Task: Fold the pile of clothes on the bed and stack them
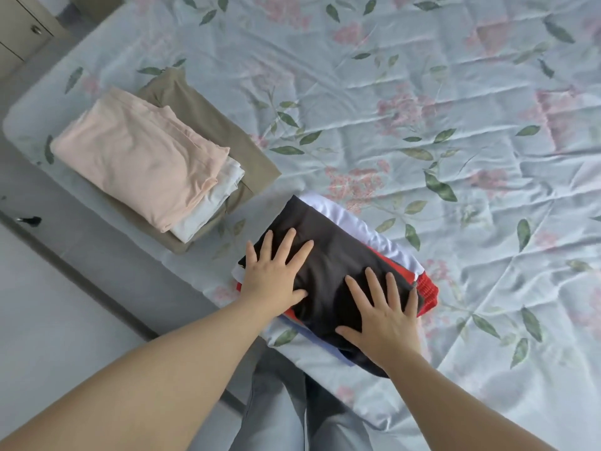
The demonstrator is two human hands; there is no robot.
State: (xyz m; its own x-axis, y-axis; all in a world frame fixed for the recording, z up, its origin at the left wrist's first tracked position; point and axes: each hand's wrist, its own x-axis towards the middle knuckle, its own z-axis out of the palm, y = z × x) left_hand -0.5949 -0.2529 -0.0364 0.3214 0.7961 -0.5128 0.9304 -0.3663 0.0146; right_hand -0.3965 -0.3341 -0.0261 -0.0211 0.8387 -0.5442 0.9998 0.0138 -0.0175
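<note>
Task thing: dark top garment point(331, 265), folded, lower centre of frame, on the near stack at the bed point(422, 109) edge.
L hand: left hand point(276, 271) flat on the garment's left end, fingers straight & spread, gripping nothing.
R hand: right hand point(383, 317) flat on its lower right part, same pose, palm down, holding nothing.
Step (my read): pressing the fold flat; no loose clothes in view, so prob. near the end.
Handling: soft, light, limp cloth; gives under the palms. Layers likely slide on each other & on the smooth sheet. To move the stack, go under the bottom layer at both ends, not by the top piece.
Count, near stack: 4 layers seen: dark, white layer point(351, 219), red knit point(427, 291), pale blue edge point(312, 336).
Count, far stack: 3, left of frame: pink top point(136, 161), white piece point(211, 206), olive base point(211, 125).
Stacks: 2, apart, not touching.
Hands: 2.
</note>
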